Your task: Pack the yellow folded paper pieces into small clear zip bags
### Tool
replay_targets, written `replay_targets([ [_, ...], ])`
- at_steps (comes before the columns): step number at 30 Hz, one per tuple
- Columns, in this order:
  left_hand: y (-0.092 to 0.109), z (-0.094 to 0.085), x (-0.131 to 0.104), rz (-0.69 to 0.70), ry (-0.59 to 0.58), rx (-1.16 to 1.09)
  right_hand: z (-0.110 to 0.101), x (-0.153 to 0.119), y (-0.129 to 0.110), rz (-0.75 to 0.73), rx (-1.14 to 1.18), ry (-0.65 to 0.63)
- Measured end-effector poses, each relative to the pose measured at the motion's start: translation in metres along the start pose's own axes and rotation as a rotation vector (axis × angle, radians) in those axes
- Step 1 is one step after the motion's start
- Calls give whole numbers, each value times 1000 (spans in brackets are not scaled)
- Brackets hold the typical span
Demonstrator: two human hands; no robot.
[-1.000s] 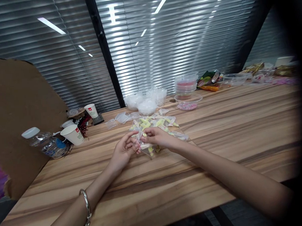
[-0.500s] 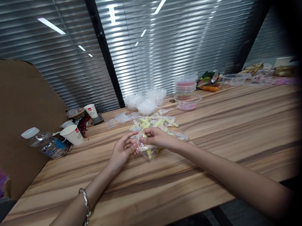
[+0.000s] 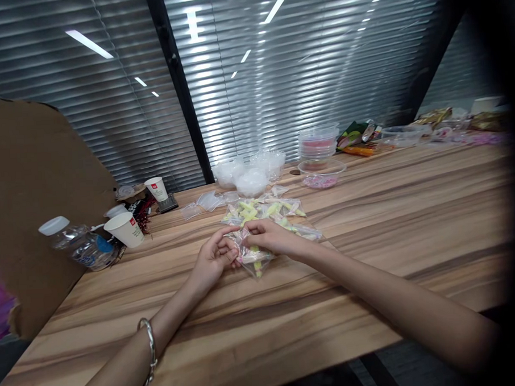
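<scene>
A small clear plastic bag [image 3: 257,263] with yellow and pink pieces inside lies between my hands. My left hand [image 3: 215,256] pinches the bag's left edge with thumb and fingers; a silver bracelet [image 3: 150,348] circles that wrist. My right hand [image 3: 265,236] has its fingers closed on the upper part of the same bag, covering some of it. Just beyond my hands lies a pile of similar filled bags [image 3: 279,208], yellow pieces showing through the plastic. Flat clear bags [image 3: 210,201] are spread behind and left of the pile.
Clear rounded plastic pieces [image 3: 252,182] stand at the back by the blinds. Right of them are a bowl of pink bits [image 3: 320,180] and stacked tubs [image 3: 318,142]. At left are paper cups [image 3: 126,229], a clear jar [image 3: 89,250] and a cardboard sheet [image 3: 39,185].
Both hands have stayed at the bag, with only a slight shift of the fingers. The view has moved very slightly.
</scene>
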State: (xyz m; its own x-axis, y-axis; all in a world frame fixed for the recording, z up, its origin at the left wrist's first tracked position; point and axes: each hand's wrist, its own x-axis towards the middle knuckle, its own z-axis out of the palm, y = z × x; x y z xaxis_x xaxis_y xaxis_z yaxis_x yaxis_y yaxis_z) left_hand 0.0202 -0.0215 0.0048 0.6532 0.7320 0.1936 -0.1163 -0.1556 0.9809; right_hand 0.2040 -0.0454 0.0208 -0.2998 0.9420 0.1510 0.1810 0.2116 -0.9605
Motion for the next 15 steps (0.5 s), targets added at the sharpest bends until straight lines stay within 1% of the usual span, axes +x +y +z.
replay_targets([
  [8, -1, 4, -1, 24, -8, 30, 1, 1, 2, -47, 129, -67],
  [10, 1, 6, -2, 22, -2, 29, 0, 1, 3, -62, 112, -65],
  [15, 2, 9, -3, 36, 21, 42, -4, 3, 8, -79, -5, -5],
])
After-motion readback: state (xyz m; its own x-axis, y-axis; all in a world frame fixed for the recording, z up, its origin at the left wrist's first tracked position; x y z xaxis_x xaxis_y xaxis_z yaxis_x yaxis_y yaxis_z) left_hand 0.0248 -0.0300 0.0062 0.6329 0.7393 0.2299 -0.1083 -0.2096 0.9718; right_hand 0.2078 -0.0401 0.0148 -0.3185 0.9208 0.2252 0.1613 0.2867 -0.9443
